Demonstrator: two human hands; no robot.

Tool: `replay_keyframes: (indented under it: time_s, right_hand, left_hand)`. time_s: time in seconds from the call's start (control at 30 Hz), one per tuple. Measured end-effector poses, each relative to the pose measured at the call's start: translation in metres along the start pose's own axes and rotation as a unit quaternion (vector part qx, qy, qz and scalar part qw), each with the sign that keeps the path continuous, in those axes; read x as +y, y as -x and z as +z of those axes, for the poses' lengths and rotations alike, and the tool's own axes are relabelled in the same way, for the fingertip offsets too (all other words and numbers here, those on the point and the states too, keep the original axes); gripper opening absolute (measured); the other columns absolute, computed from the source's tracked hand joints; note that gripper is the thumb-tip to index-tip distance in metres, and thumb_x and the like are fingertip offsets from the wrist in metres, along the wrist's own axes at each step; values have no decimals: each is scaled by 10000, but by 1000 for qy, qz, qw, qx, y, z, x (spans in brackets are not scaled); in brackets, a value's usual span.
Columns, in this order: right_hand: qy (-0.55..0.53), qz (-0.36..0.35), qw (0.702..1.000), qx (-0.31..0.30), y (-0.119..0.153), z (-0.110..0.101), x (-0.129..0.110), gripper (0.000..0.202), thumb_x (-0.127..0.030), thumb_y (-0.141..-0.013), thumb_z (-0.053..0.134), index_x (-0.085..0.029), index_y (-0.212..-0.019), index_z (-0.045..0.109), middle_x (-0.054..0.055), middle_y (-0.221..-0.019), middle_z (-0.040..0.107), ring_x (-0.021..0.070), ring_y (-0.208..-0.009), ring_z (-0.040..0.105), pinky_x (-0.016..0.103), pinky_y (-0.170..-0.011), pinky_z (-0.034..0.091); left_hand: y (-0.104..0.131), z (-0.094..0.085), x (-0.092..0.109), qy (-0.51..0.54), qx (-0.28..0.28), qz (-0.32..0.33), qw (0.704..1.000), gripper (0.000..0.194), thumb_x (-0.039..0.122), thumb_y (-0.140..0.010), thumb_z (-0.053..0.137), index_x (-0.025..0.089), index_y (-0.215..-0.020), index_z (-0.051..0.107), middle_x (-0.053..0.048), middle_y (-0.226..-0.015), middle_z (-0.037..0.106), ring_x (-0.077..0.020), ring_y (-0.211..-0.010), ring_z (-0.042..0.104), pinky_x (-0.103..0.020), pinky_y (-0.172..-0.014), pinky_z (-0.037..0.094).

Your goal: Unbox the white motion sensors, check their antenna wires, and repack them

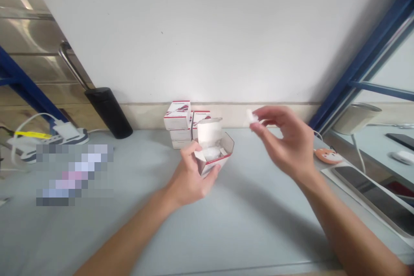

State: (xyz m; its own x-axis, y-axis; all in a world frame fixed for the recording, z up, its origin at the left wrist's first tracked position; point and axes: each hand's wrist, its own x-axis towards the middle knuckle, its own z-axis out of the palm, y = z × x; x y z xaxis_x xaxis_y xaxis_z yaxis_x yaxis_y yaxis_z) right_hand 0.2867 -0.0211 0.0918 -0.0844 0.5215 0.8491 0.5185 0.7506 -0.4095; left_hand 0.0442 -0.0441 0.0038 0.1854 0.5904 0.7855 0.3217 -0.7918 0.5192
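In my left hand (192,177) is a small white cardboard box (217,161) with red trim, tilted toward me. Its flaps stand up, and whitish, partly clear contents (211,152) show inside. Thumb and fingers grip the box from its left side and front. To the right and a little higher, my right hand (284,138) pinches a small white piece (251,117) between thumb and fingertips, clear of the table. That piece is blurred, so its kind cannot be made out. Just behind the open box, several closed boxes (177,114) with red and white print are stacked against the wall.
A black cylinder (108,112) leans at the back left beside a power strip (73,136) with white cables. A blurred-out object (74,174) lies on the grey table (252,233). At right are a phone-like dark slab (375,196), an orange animal-shaped item (328,155) and a mirror.
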Motion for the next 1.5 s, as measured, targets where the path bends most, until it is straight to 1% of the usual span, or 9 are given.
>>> replay_keyframes:
  time_s: [0.13, 0.33, 0.63, 0.8, 0.97, 1.1, 1.27, 1.37, 1.5]
  right_hand:
    - [10, -100, 987, -124, 13, 16, -37, 150, -176, -980, 663, -278, -1074, 719, 29, -1039, 792, 221, -927, 717, 370, -841, 548]
    - [-24, -84, 986, -142, 28, 25, -33, 150, -166, -988, 663, -293, -1059, 698, 7, -959, 788, 200, -805, 703, 363, -770, 531]
    - [-34, -157, 970, -181, 28, 28, -26, 141, -154, -1027, 619, -274, -1039, 692, 10, -1087, 799, 190, -950, 733, 358, -874, 552]
    - [10, -193, 956, -221, 25, 25, -28, 174, -225, -1050, 605, -300, -1176, 699, 7, -1141, 807, 230, -1088, 735, 488, -1135, 445]
    - [-12, -147, 970, -191, 33, 29, -17, 362, -263, -1024, 632, -338, -1377, 612, 76, -1471, 652, 322, -1431, 547, 578, -1195, 414]
    - [-100, -7, 991, -87, 40, 39, -4, 367, -273, -1022, 617, -313, -1383, 567, 139, -1478, 557, 302, -1411, 538, 538, -1147, 486]
    - [-201, 90, 952, -211, 45, 48, 0, 232, -398, -1074, 544, -299, -1255, 652, 101, -1463, 574, 266, -1411, 539, 488, -1189, 439]
    - [-265, 167, 927, -207, 44, 48, -3, 219, -445, -1087, 514, -267, -1093, 643, 76, -1459, 603, 240, -1309, 611, 434, -1129, 472]
    - [-311, 216, 904, -198, 41, 46, -4, 277, -455, -1043, 603, -235, -881, 560, 56, -1154, 717, 203, -1035, 669, 375, -982, 521]
  left_hand:
    - [-7, 0, 8, -17, -52, 79, 995, 622, 47, -844, 697, 303, -1209, 264, -22, -1078, 559, -150, -816, 647, -315, -693, 551]
    - [-14, -2, 26, -19, -113, 53, 992, 452, 60, -872, 634, 305, -1108, 336, -37, -1039, 535, -210, -875, 656, -375, -696, 602]
    - [-13, 0, 22, -37, -79, 97, 991, 440, 75, -874, 611, 285, -1126, 318, -22, -1009, 491, -185, -841, 607, -359, -676, 575]
    - [-9, 0, 17, -18, -52, 83, 995, 594, 65, -849, 655, 294, -1315, 366, -31, -1005, 556, -223, -901, 675, -352, -681, 589]
    - [-9, -6, 16, -29, -56, 7, 998, 695, 109, -899, 667, 306, -1520, 424, -134, -1338, 595, -286, -1168, 678, -419, -899, 625]
    - [-14, -11, 21, -63, -49, -25, 997, 448, 153, -921, 659, 276, -1350, 612, -108, -1285, 642, -289, -1175, 673, -435, -956, 601]
    - [-11, -9, 16, -3, -18, -68, 998, 273, 233, -928, 708, 256, -1199, 681, -74, -1141, 716, -263, -1060, 707, -408, -929, 594]
    - [-4, -2, 13, 33, -2, -98, 995, 393, 276, -943, 721, 268, -1324, 626, -92, -1236, 707, -268, -1104, 706, -407, -949, 589]
    - [2, 7, 14, 52, -14, -97, 994, 488, 279, -964, 702, 307, -1426, 548, -101, -1280, 668, -266, -1113, 695, -410, -935, 586]
